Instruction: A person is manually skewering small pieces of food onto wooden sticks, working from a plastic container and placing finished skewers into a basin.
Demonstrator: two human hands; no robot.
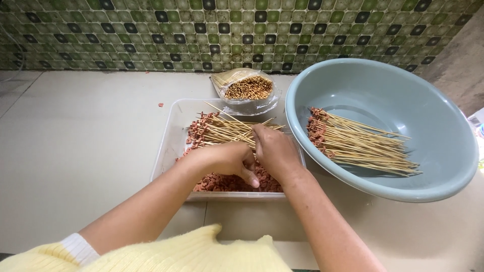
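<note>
Leftmost, a pale counter (75,146) runs back to a wall of green mosaic tiles (151,35); one small red scrap (161,105) lies on it beside a clear plastic tray (169,136). Within the tray, red meat pieces (222,182) cover the floor and a heap of loaded bamboo skewers (224,128) rests across the far half, meat ends to the left. Above the tray's near half the left hand (224,160) is curled, fingers bent down towards the meat; whether it pinches a piece cannot be told; touching it, the right hand (272,151) pinches the skewers at their bare ends. Behind the tray, a plastic bag of unused sticks (247,88); at right, a grey-blue basin (443,151) holds finished skewers (358,143).
</note>
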